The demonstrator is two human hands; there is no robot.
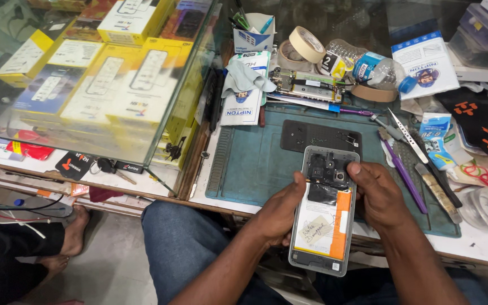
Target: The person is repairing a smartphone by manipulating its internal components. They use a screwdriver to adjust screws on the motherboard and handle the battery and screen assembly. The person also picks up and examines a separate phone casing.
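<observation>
Nearest the lens, an opened phone (324, 217) with its back cover off is held between both hands, over the lap and the near edge of the tabletop (481, 243). Its long axis runs away from the person, camera end far, charging end close. The left hand (280, 212) grips the left side with the thumb on the rim by the black upper part; the right hand (379, 197) grips the right side, thumb pressed at the top corner near the camera module. Both are equally close, one on each flank. An orange-and-white battery fills the middle of the phone. Just beyond lies a dark back cover (320, 135) on a teal work mat (249, 164). To the right lie tweezers (408, 135) and a purple tool (403, 175). Farther back sit a circuit board (306, 85) and a tape roll (307, 44); left stands a glass case (103, 73) of boxes.
</observation>
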